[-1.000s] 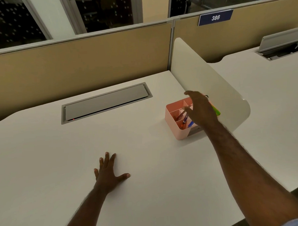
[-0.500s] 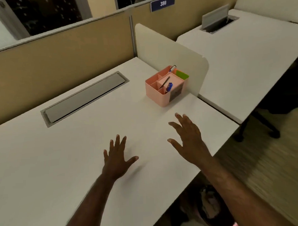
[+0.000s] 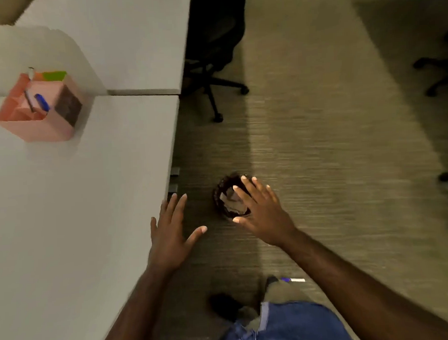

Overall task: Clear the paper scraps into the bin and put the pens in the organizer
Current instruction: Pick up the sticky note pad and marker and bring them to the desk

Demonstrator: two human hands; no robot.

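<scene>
The pink organizer [image 3: 38, 126] stands on the white desk [image 3: 78, 214] at the upper left, with a blue pen [image 3: 42, 102] and a dark pen [image 3: 29, 101] in it. On the carpet to the right of the desk sits a small dark bin [image 3: 222, 193] holding paper scraps [image 3: 232, 201]. My right hand [image 3: 263, 211] hovers over the bin, fingers spread, holding nothing. Over the desk's right edge my left hand [image 3: 171, 231] is spread flat and empty. A blue and white pen [image 3: 293, 280] lies on the floor near my feet.
A curved divider panel [image 3: 33, 54] stands behind the organizer, and a second desk [image 3: 125, 43] lies beyond it. A black office chair [image 3: 212, 54] is at the top centre; more chair bases are at the right edge. My shoe [image 3: 223, 306] and blue trouser leg are at the bottom.
My view has swung right and down from the desk to the floor. My right hand has left the organizer and now hangs over the bin; my left hand has slid to the desk's edge.
</scene>
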